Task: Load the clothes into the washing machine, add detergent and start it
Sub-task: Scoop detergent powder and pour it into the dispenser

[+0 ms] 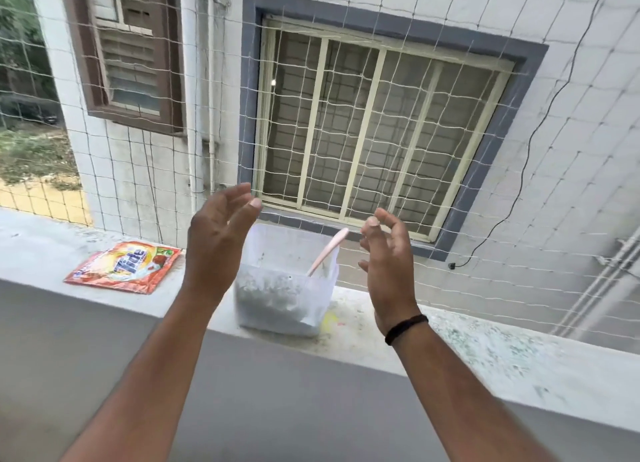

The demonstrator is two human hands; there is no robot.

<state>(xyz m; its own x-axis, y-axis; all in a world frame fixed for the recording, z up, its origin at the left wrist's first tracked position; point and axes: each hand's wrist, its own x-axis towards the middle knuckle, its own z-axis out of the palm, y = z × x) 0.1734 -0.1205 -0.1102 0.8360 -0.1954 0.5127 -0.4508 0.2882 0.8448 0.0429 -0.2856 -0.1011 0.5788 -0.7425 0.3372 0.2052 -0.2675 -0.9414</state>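
Observation:
A translucent plastic tub (277,253) stands on the balcony ledge (450,344), about half full of white detergent powder (273,295). A pale pink spoon (327,250) leans in the tub with its handle sticking out at the upper right. My left hand (218,243) hovers at the tub's left side, fingers spread, holding nothing. On the tub's right my right hand (388,267) is raised with curled, parted fingers and is also empty; a black band circles its wrist. Neither hand touches the tub. The washing machine and the clothes are out of view.
A flat orange Tide packet (124,267) lies on the ledge to the left. White netting (346,115) runs along the far side of the ledge. Beyond it stands a building wall with a barred window (374,129).

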